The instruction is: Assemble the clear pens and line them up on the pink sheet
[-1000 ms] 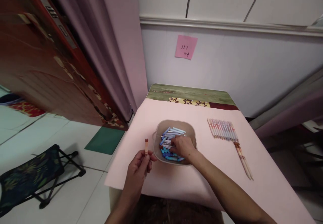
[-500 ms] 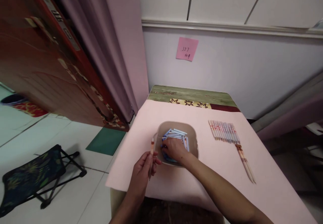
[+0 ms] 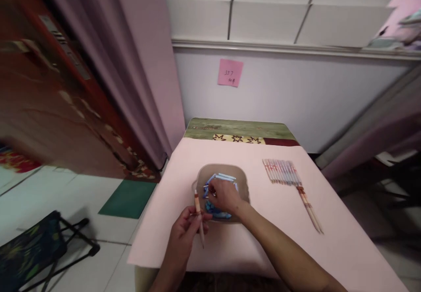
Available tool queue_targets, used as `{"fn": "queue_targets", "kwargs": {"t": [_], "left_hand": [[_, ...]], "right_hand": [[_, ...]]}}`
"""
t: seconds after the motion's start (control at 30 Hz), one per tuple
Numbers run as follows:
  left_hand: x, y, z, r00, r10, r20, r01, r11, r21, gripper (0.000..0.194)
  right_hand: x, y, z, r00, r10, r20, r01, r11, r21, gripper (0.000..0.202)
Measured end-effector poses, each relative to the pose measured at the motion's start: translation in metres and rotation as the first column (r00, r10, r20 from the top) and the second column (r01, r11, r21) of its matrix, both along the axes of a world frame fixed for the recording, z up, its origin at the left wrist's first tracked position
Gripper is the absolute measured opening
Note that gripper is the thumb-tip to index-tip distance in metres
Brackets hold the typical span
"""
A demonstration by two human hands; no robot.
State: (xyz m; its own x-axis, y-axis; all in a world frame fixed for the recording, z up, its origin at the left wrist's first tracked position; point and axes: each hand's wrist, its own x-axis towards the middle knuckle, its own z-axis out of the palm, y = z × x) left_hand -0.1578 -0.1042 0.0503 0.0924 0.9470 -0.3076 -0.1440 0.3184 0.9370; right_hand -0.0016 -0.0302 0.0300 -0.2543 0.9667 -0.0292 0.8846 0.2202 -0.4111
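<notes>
My left hand [image 3: 189,226] pinches a slim pen [image 3: 198,204] with a cream and brown barrel, its pale end up and its tapered end down. It is just beside the near left corner of a grey-brown plastic box [image 3: 244,186]. Inside the box lie several short blue tubes [image 3: 225,177], which look like pen caps. My right hand [image 3: 225,195] reaches into the box, fingers curled together among the tubes. What those fingertips hold, if anything, is hidden.
To the right of the box, several patterned pens [image 3: 281,172] lie side by side in a row, with two cream and brown pens [image 3: 310,208] nearer me. A pink cloth [image 3: 263,239] covers the table. A folding stool [image 3: 36,243] stands on the floor at left.
The view has shifted, so the table appears further left. The pen in my left hand has tilted, its upper end leaning left. My right hand still reaches into the box, where more blue pieces show at the near side.
</notes>
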Motion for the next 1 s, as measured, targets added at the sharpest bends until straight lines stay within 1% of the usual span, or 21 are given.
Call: {"fn": "queue_targets", "kwargs": {"t": [0.03,0.07,0.1,0.13,0.17,0.2,0.23,0.3,0.33,0.37,0.4,0.47,0.57,0.67,0.8,0.93,1.0], "left_hand": [[0.000,0.000,0.001,1.000,-0.008,-0.003,0.008,1.000,0.005,0.031],[0.001,0.001,0.001,1.000,-0.019,-0.001,0.019,1.000,0.005,0.031],[0.003,0.001,0.001,0.999,-0.034,0.004,0.034,0.999,0.001,0.032],[0.005,0.002,0.000,0.999,-0.050,0.012,0.050,0.999,-0.005,0.033],[0.009,0.002,-0.002,0.998,-0.068,0.019,0.068,0.998,-0.010,0.034],[0.013,0.002,-0.004,0.996,-0.087,0.026,0.087,0.996,-0.011,0.034],[0.018,0.002,-0.006,0.994,-0.110,0.031,0.110,0.994,-0.006,0.034],[0.028,0.001,-0.009,0.986,-0.159,0.041,0.158,0.987,0.021,0.034],[0.032,0.000,-0.010,0.982,-0.182,0.049,0.181,0.983,0.039,0.034],[0.036,-0.001,-0.010,0.978,-0.200,0.058,0.197,0.979,0.057,0.034],[0.039,-0.002,-0.009,0.975,-0.210,0.068,0.205,0.976,0.076,0.034],[0.043,-0.006,-0.006,0.972,-0.222,0.082,0.213,0.971,0.106,0.033],[0.045,-0.013,-0.002,0.969,-0.231,0.083,0.220,0.967,0.126,0.030],[0.045,-0.021,-0.002,0.972,-0.215,0.092,0.202,0.970,0.132,0.031],[0.045,-0.033,-0.002,0.980,-0.175,0.096,0.165,0.981,0.102,0.035],[0.043,-0.044,0.008,0.982,-0.172,0.084,0.165,0.983,0.086,0.035],[0.041,-0.049,0.014,0.981,-0.179,0.071,0.173,0.981,0.086,0.033]], "right_hand": [[0.008,-0.002,0.004,0.992,-0.063,-0.112,0.065,0.998,0.016,0.024],[0.015,-0.004,0.007,0.964,-0.120,-0.239,0.127,0.992,0.015,0.025],[0.023,-0.007,0.010,0.915,-0.168,-0.366,0.179,0.984,-0.006,0.025],[0.031,-0.010,0.012,0.847,-0.213,-0.486,0.217,0.975,-0.050,0.024],[0.038,-0.014,0.014,0.755,-0.257,-0.604,0.238,0.965,-0.114,0.024],[0.044,-0.018,0.016,0.635,-0.300,-0.712,0.240,0.953,-0.187,0.024],[0.049,-0.022,0.019,0.496,-0.336,-0.801,0.223,0.940,-0.257,0.024],[0.056,-0.031,0.025,0.221,-0.374,-0.901,0.174,0.924,-0.341,0.030],[0.058,-0.036,0.030,0.120,-0.373,-0.920,0.157,0.922,-0.353,0.034],[0.058,-0.040,0.034,0.055,-0.362,-0.930,0.146,0.925,-0.351,0.036],[0.059,-0.044,0.038,0.018,-0.349,-0.937,0.139,0.929,-0.343,0.037],[0.057,-0.052,0.046,0.004,-0.318,-0.948,0.114,0.942,-0.316,0.037],[0.053,-0.063,0.051,0.019,-0.277,-0.961,0.075,0.959,-0.275,0.034],[0.052,-0.073,0.051,0.036,-0.252,-0.967,0.055,0.967,-0.250,0.031],[0.052,-0.084,0.050,0.067,-0.218,-0.974,0.055,0.975,-0.215,0.028],[0.051,-0.094,0.052,0.060,-0.200,-0.978,0.087,0.977,-0.194,0.028],[0.050,-0.100,0.053,0.073,-0.196,-0.978,0.097,0.977,-0.189,0.029]]}}
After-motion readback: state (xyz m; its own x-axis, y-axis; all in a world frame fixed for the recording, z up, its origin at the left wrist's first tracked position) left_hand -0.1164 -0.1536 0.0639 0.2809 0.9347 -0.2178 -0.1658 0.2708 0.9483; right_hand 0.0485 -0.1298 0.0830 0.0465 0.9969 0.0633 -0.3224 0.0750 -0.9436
